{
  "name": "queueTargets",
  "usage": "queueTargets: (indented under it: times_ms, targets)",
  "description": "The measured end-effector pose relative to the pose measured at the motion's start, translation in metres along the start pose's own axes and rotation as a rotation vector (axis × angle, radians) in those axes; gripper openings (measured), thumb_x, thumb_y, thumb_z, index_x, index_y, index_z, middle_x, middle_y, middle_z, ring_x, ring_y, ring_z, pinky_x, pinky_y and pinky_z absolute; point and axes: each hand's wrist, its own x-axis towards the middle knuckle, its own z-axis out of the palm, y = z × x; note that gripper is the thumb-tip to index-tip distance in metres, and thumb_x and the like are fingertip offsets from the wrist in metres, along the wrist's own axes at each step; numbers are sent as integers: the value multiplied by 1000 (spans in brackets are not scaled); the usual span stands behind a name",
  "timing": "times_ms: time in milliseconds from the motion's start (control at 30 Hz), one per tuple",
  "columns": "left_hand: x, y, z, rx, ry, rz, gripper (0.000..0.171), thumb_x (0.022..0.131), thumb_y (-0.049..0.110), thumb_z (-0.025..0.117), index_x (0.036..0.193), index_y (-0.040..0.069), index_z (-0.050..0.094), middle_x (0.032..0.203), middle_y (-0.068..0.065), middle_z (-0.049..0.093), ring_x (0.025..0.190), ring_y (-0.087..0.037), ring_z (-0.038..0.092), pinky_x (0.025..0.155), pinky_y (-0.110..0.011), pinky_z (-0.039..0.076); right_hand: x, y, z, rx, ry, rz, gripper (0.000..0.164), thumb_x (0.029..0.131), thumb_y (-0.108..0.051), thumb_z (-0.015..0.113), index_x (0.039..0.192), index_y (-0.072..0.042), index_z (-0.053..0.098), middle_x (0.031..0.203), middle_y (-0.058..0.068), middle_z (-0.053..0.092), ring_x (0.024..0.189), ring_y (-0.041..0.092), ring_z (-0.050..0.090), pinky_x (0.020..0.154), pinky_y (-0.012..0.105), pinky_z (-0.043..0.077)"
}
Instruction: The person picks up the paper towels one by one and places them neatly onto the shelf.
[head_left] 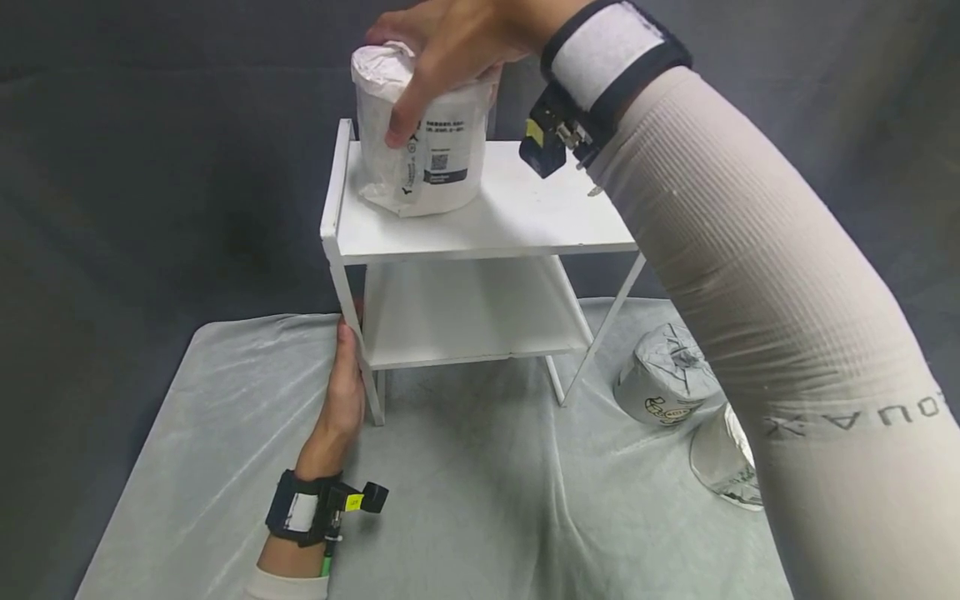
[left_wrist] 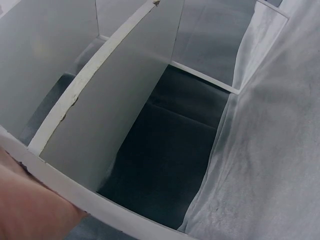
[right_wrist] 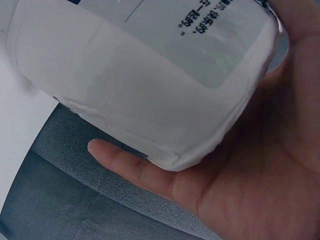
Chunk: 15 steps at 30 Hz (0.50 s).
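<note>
From my station I see the right hand (head_left: 457, 50) clamped round a wrapped paper roll (head_left: 459, 154) at the left end of the two-tier white shelf's (head_left: 555, 200) top board. Left hand (head_left: 345, 396) touches the near left leg (head_left: 352, 321), finger curl unclear to me; two more wrapped rolls (head_left: 660, 383) sit right, on grey cloth (head_left: 465, 500).

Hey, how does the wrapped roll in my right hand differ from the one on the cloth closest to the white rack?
The held roll is gripped by the right hand over the top shelf; the cloth roll sits on the grey cloth with no hand on it. The held roll's visible side carries a QR code, while the cloth roll's shows a line drawing. Both are cylindrical, in pale wrappers crumpled on top.
</note>
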Motion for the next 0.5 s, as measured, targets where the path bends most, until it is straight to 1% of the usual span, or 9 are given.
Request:
queueTargets:
  times_ms: [167, 267, 333, 400, 500]
  targets:
    - [-1, -1, 0, -2, -2, 4, 77, 112, 51, 17, 169, 4, -7, 176, -20, -2, 164, -30, -7, 130, -49, -11, -5, 1, -2, 6, 1, -5, 124, 85, -66, 79, 171, -34, -4, 178, 5, 12, 149, 35, 44, 109, 57, 50]
    - [-1, -1, 0, 5, -9, 9, 77, 113, 51, 15, 169, 5, -8, 176, -20, -3, 164, -30, -8, 129, -50, -12, -8, 2, -3, 1, 13, -7, 125, 84, -66, 80, 171, -34, -3, 177, 7, 13, 148, 36, 45, 102, 54, 56]
    - [-1, 0, -1, 13, -11, 6, 77, 112, 52, 15, 169, 5, -7, 176, -19, -3, 164, -30, -8, 129, -50, -12, -11, 4, -3, -11, 15, -15, 125, 84, -66, 80, 171, -32, -3, 176, 9, 17, 147, 36, 46, 97, 51, 59]
    - [0, 1, -1, 23, -16, 5, 77, 112, 52, 15, 169, 6, -7, 176, -19, -4, 164, -30, -8, 129, -51, -12, -13, 5, -4, -28, 19, -24, 126, 83, -67, 81, 172, -31, -2, 175, 10, 20, 146, 35, 47, 94, 49, 61]
    - [1, 1, -2, 37, -19, -2, 76, 112, 52, 15, 170, 8, -7, 177, -18, -3, 164, -31, -6, 129, -53, -10, -17, 7, -5, -38, 16, -41, 128, 84, -67, 81, 172, -29, -4, 174, 12, 21, 146, 34, 45, 92, 48, 61]
